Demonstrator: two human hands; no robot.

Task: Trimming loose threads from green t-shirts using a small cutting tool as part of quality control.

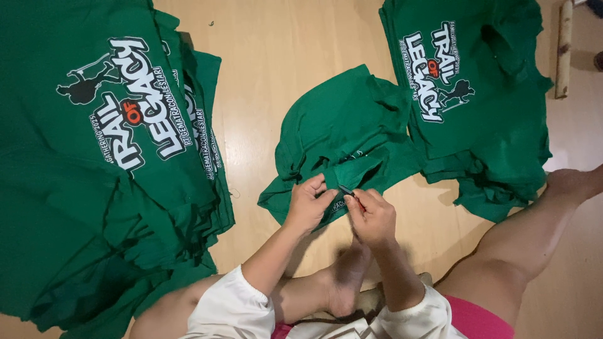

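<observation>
The crumpled green cotton T-shirt (342,135) lies on the pale wooden floor (282,56) between two stacks of printed green shirts (107,157). The left hand (309,204) pinches its hem, fingers clenched. The right hand (372,216) grips a small dark tool (349,192) against the cloth.

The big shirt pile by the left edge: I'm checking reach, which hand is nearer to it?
Left. The left hand grips the crumpled shirt on the side toward the pile; the right hand is farther away.

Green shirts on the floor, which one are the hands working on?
The crumpled green shirt in the middle, between the two flat stacks; both hands pinch its near edge, print hidden.
</observation>
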